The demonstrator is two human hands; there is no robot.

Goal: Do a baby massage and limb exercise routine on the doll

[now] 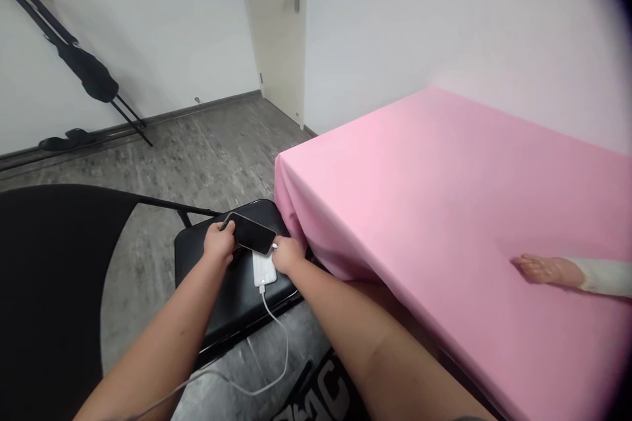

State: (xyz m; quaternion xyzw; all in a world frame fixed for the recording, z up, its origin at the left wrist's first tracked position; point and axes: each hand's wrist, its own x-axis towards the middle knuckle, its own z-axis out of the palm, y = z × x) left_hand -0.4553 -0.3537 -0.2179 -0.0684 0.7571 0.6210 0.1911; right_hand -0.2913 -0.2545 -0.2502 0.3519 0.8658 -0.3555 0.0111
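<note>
1 white cable (274,335), 2 hands, left hand (218,243) fingers grasping 1 phone (251,233), right hand (288,255) pinching its plug end (chair (232,296) beneath)

Phone (251,232) hides the white power bank's (263,270) upper part

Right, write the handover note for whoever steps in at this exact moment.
Left hand: grips the dark phone at its left end, above the black chair seat.
Right hand: fingers at the phone's right end, where the plug would go; the joint is hidden.
White power bank: flat on the seat under the phone, white cable plugged in, trailing toward the floor.
Done: phone lifted.
Left: phone not set down; cable status unclear.
</note>
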